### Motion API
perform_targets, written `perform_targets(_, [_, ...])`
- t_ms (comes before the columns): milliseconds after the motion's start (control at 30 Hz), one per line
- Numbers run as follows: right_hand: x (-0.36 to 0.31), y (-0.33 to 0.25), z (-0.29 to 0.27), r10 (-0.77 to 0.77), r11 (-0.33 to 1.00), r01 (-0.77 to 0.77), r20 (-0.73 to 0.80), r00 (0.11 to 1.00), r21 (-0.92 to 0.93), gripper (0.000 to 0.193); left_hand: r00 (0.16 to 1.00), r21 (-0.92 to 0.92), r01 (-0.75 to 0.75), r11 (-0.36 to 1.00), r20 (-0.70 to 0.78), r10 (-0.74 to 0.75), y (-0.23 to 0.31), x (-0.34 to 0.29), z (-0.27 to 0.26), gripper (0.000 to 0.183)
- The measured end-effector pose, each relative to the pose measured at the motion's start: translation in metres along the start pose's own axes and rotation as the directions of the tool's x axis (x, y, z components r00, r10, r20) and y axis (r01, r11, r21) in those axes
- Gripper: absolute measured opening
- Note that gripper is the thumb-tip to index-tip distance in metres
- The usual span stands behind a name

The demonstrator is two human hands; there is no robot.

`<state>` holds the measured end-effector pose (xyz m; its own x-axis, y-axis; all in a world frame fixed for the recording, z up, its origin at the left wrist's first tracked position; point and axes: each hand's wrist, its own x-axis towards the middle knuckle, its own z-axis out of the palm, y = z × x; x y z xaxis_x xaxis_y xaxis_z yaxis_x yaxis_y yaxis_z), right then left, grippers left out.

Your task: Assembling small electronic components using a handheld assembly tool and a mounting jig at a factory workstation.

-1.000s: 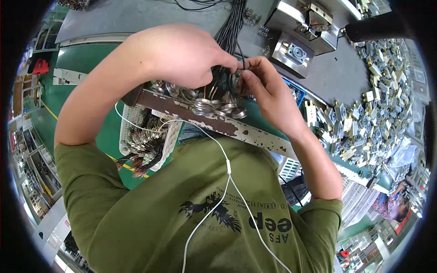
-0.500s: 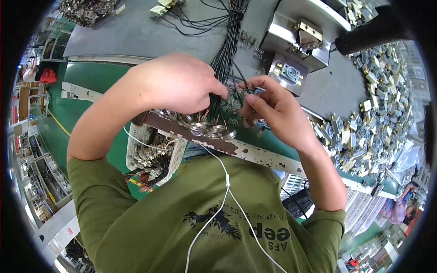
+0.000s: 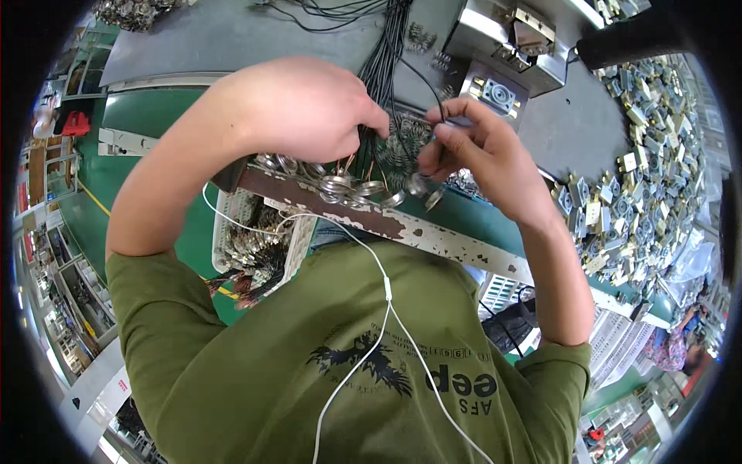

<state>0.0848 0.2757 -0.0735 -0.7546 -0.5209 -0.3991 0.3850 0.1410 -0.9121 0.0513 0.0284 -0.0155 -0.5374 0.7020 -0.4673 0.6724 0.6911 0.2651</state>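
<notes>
My left hand (image 3: 297, 108) is closed around a bundle of thin black wires (image 3: 386, 54) that runs up across the grey bench top (image 3: 216, 39). My right hand (image 3: 479, 151) pinches a single black wire between thumb and fingertips, just right of the bundle. Below both hands, several round silver metal parts (image 3: 348, 185) with short leads lie along the worn metal edge of the bench (image 3: 402, 224). The palm side of my left hand is hidden.
A grey metal press fixture (image 3: 502, 46) stands behind my right hand. A heap of small brass and grey parts (image 3: 649, 147) covers the bench at the right. A white basket of wired parts (image 3: 255, 247) hangs below the bench edge. A white earphone cable (image 3: 386, 301) crosses my green shirt.
Both hands have lifted away from the silver parts at the bench edge. My right hand has drawn one wire out to the right of the bundle.
</notes>
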Motion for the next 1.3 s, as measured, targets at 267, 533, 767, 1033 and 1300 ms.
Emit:
perform_targets(267, [-0.001,-0.007,0.002,-0.122,0.989,0.121,-0.008,0.992,-0.081,0.028,0.997,-0.006,0.015,1.000,-0.073,-0.016,0.022,0.015,-0.003,0.029])
perform_targets(533, [-0.002,-0.002,0.008,-0.095,0.983,0.088,-0.042,0.995,-0.158,0.026,0.999,0.052,-0.004,0.999,0.035,0.002,0.022,0.022,-0.006,0.024])
perform_targets(767, [-0.016,-0.038,0.008,-0.201,0.935,0.205,-0.042,0.979,0.290,0.041,0.996,-0.127,-0.058,0.990,-0.077,0.049,0.007,0.010,0.005,0.024])
perform_targets(1033, [-0.033,-0.026,-0.022,0.013,1.000,-0.014,0.041,0.999,0.016,0.039,0.823,-0.265,-0.202,0.943,-0.567,0.017,-0.019,0.008,-0.011,0.016])
perform_targets(1300, [-0.041,0.012,-0.030,0.059,0.996,-0.060,-0.029,0.998,-0.059,0.027,0.658,-0.003,-0.419,0.908,-0.690,0.302,0.003,0.093,-0.009,0.016])
